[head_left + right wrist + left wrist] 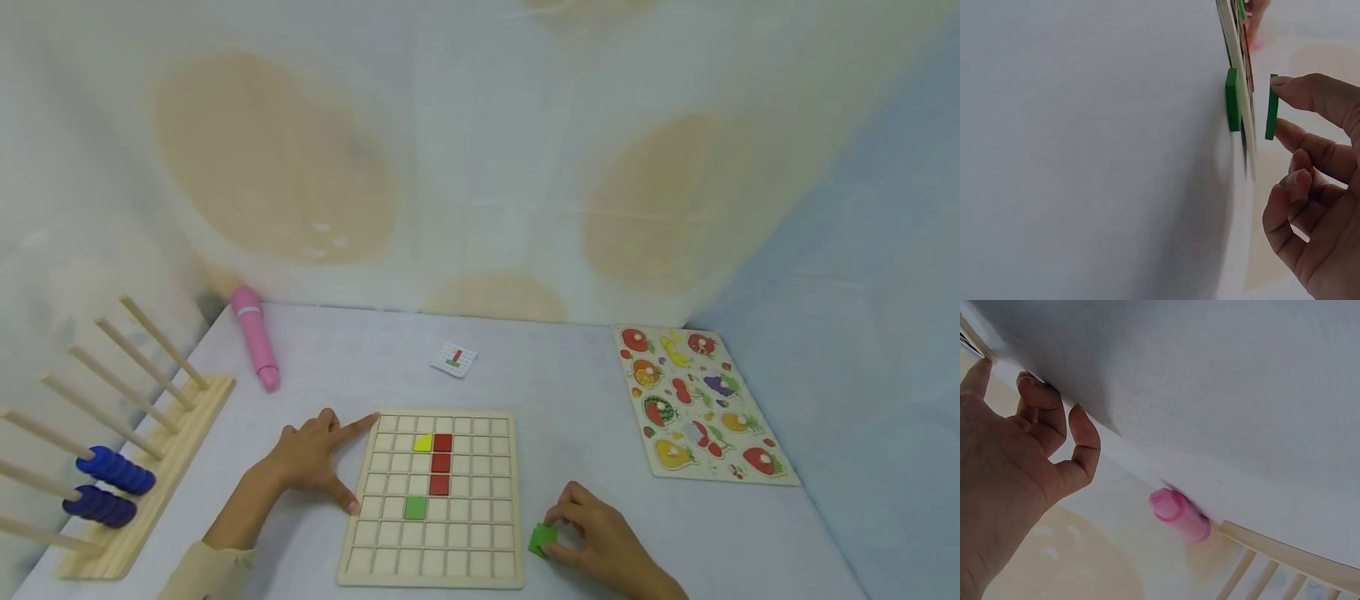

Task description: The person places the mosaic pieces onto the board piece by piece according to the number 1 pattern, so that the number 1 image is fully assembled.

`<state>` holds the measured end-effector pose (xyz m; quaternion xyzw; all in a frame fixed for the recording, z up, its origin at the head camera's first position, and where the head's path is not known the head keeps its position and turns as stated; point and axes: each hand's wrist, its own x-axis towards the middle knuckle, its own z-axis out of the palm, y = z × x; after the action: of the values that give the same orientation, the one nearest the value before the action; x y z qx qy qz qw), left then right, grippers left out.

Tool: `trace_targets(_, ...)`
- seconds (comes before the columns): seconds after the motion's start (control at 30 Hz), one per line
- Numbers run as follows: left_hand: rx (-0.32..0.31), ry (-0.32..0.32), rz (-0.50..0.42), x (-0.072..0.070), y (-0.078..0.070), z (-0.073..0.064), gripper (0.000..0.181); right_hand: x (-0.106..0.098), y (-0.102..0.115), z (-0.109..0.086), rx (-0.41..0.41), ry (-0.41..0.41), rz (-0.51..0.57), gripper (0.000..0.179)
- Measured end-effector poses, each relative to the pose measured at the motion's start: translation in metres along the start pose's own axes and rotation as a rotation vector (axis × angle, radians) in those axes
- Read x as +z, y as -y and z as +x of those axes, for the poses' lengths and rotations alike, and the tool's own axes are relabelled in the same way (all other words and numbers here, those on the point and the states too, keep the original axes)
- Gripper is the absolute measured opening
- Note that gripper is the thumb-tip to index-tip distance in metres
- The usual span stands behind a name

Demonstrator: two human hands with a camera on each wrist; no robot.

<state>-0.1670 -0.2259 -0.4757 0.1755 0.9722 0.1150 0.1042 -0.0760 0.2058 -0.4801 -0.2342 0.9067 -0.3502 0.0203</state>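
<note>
A pale wooden grid board (431, 580) lies flat on the table. On it sit a column of red square tiles (441, 462), a yellow tile (423, 442) with one slanted side, and a green tile (416, 507). At the board's left edge, my left hand (311, 454) spreads, index fingertip at the upper corner and thumb tip lower down. My right hand (596, 533), right of the board, pinches a thin green square tile (1272, 107) between thumb and index finger. Just below that tile, another green tile (1233, 100) rests on the table beside the board.
Behind the board lies a small pattern card (454, 359). A wooden peg stand (165, 467) with blue and purple rings (112, 483) is at the left. Near it lies a pink microphone-shaped object (256, 337). A fruit puzzle board (701, 400) lies at the right.
</note>
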Motion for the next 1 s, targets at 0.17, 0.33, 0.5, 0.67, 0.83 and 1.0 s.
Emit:
trace_targets(0.17,0.001,-0.009,0.001,-0.003,-0.002,0.0,0.13,-0.001,0.021,0.021,-0.047,-0.01,0.03,0.021)
trace_targets(0.33,-0.005,-0.007,-0.003,-0.005,-0.003,0.0,0.129,0.005,0.047,0.05,-0.085,0.022,0.041,0.021)
trace_targets(0.5,-0.009,-0.005,-0.012,-0.006,-0.003,0.001,0.128,0.017,0.066,0.075,-0.119,0.079,-0.046,0.019)
trace_targets(0.67,-0.017,0.004,-0.012,-0.006,-0.004,0.001,0.127,0.033,0.074,0.091,-0.129,0.129,-0.096,0.018)
trace_targets(0.83,-0.018,0.008,0.001,-0.003,-0.003,0.002,0.129,0.049,0.076,0.1,-0.146,0.16,-0.165,0.018)
trace_targets(1.0,-0.019,0.012,0.005,-0.001,-0.002,0.0,0.129,0.06,0.077,0.101,-0.162,0.171,-0.241,0.019)
